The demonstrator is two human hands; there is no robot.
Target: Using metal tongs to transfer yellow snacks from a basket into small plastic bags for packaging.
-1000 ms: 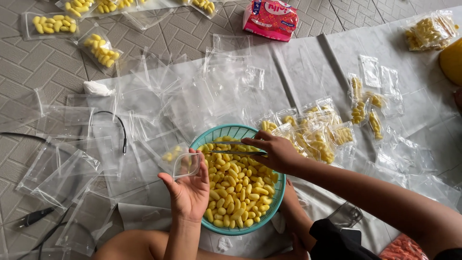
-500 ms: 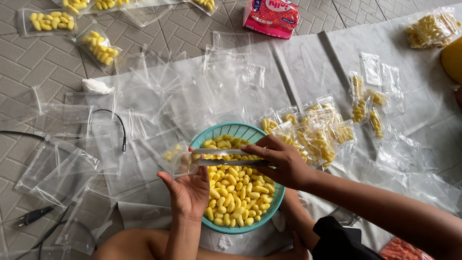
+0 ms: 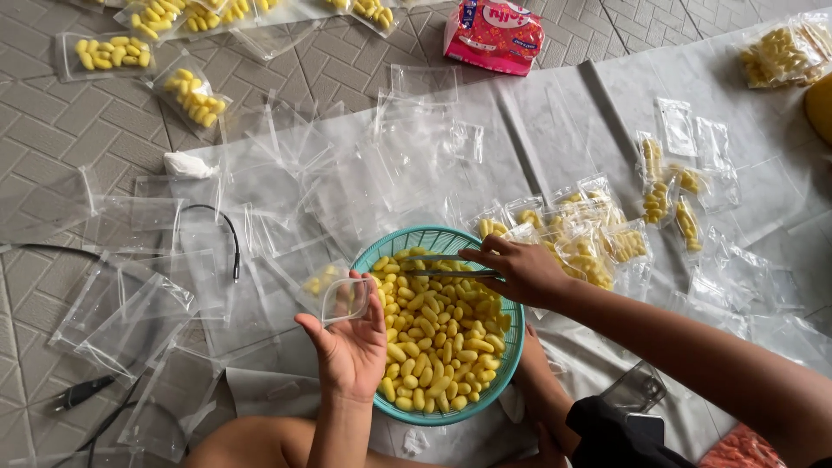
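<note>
Grey paving tiles (image 3: 52, 139) are covering the floor, daylight is falling evenly, and pale plastic sheeting (image 3: 563, 130) is lying spread across them.

This looks like a home packing spot set up on the ground: grey paving tiles (image 3: 52, 130) covered by a plastic sheet (image 3: 555, 130), with empty clear bags (image 3: 130, 295), filled bags (image 3: 598, 243) and a basket (image 3: 511, 347) of yellow cocoons spread around a seated person.

there is one teal basket (image 3: 511, 342) of yellow cocoons (image 3: 438, 338) and one pink packet (image 3: 494, 33). two hands are visible, and one pair of tweezers (image 3: 446, 272).
</note>
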